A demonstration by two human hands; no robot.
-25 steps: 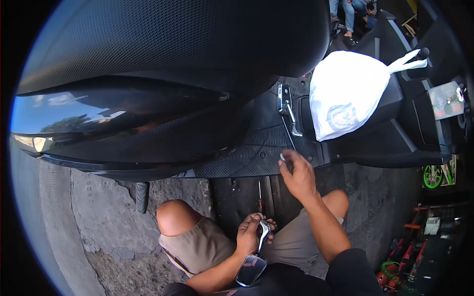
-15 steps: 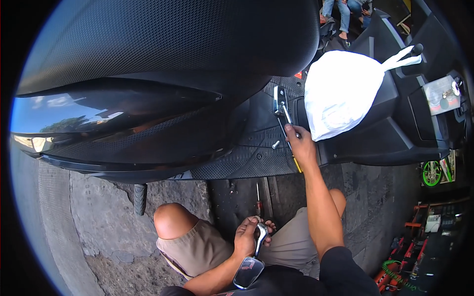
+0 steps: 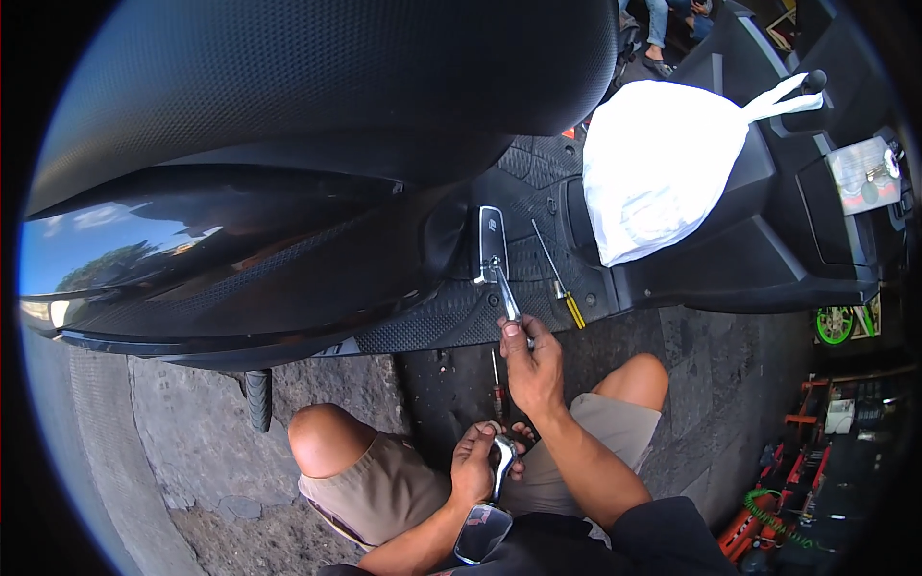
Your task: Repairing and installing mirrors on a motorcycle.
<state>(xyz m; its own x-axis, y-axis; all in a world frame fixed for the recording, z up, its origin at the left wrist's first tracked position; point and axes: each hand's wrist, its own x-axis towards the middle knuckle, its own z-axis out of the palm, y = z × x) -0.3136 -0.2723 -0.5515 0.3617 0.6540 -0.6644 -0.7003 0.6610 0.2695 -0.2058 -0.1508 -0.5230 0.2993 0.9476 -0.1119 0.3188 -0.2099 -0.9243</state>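
Observation:
My right hand (image 3: 534,365) is closed round the chrome stem of a motorcycle side mirror (image 3: 491,235); its dark, chrome-edged head points away from me, over the scooter's footboard. Close to my lap, my left hand (image 3: 473,466) grips the curved chrome stem of a second side mirror (image 3: 483,533), whose glass faces up by my shirt. On the textured footboard (image 3: 413,333), right of the held mirror, lies a yellow-handled screwdriver (image 3: 574,309) with a small metal piece (image 3: 559,289) against it. A red-handled screwdriver (image 3: 498,396) lies on the ground between my knees.
The black scooter seat (image 3: 336,77) and body panel (image 3: 288,259) fill the upper left. A white bag (image 3: 663,173) hangs from a hook at the right, beside the front panel. A footpeg (image 3: 258,398) juts out below. Someone's legs (image 3: 656,29) show at the top.
My right hand has brought its mirror left and nearer to me, away from the yellow-handled screwdriver. My left hand keeps its mirror in nearly the same place.

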